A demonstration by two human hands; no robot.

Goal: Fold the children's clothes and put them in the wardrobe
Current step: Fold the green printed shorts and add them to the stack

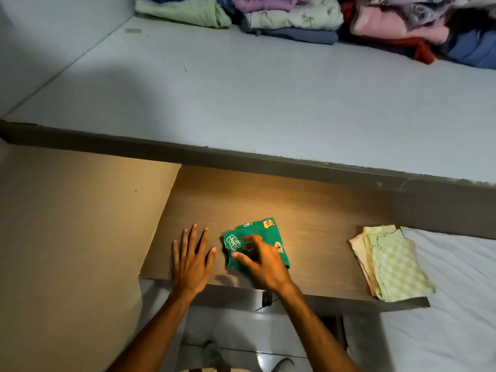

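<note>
A small green children's garment [265, 232] with cartoon prints lies folded on the wooden shelf [308, 210] of the wardrobe. My right hand [264, 260] rests on its near half, fingers curled over the cloth. My left hand [192, 256] lies flat and spread on the shelf just left of the garment, touching nothing else. A folded green-and-white checked garment [391, 261] sits at the shelf's right end, partly over the front edge.
The upper shelf [241, 89] holds piles of folded clothes [322, 17] along its back. A tan wardrobe side panel [67, 224] stands at the left. A white bed sheet [456, 291] lies at the right. Tiled floor [241, 331] shows below.
</note>
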